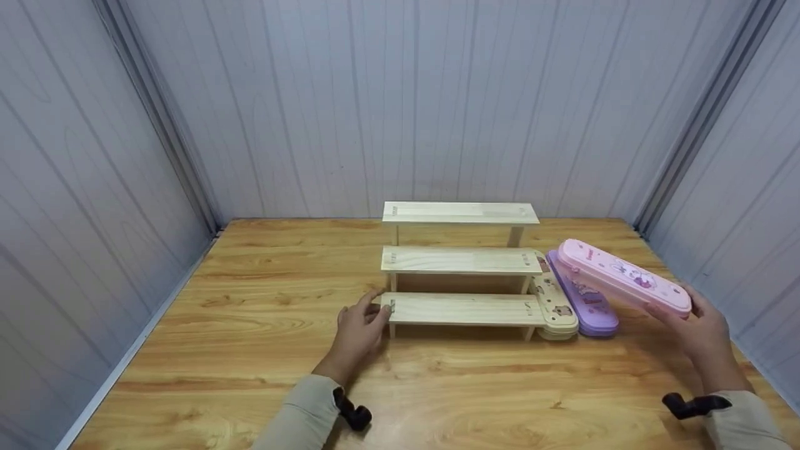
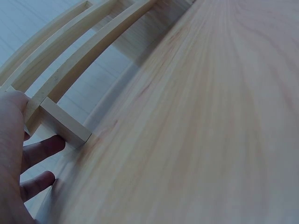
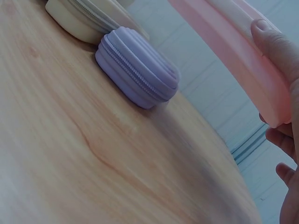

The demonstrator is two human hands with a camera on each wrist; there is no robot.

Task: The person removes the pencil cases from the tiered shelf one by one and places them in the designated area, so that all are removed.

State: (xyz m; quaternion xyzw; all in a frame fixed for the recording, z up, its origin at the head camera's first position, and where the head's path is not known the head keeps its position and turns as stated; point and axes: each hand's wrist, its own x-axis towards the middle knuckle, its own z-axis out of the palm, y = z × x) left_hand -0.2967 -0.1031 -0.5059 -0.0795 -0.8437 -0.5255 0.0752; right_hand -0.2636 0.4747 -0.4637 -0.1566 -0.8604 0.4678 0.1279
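In the head view my right hand (image 1: pixel 706 325) grips the near right end of a pink pencil case (image 1: pixel 625 275) with a printed lid. The case is tilted and raised off the table, its far end over a purple pencil case (image 1: pixel 590 306). A cream pencil case (image 1: pixel 553 300) lies between the purple one and a three-tier wooden shelf (image 1: pixel 462 309). My left hand (image 1: pixel 359 331) holds the left end of the lowest shelf board. From the left wrist, the thumb is at the board's end, and two fingers (image 2: pixel 44 149) extend past the leg.
The wood-grain table (image 1: pixel 262 337) is bounded by a pale panelled back wall (image 1: pixel 312 112) and side walls. The shelf's higher tiers (image 1: pixel 459 212) step back toward the rear wall. Black mounts (image 1: pixel 356 415) sit on both wrists.
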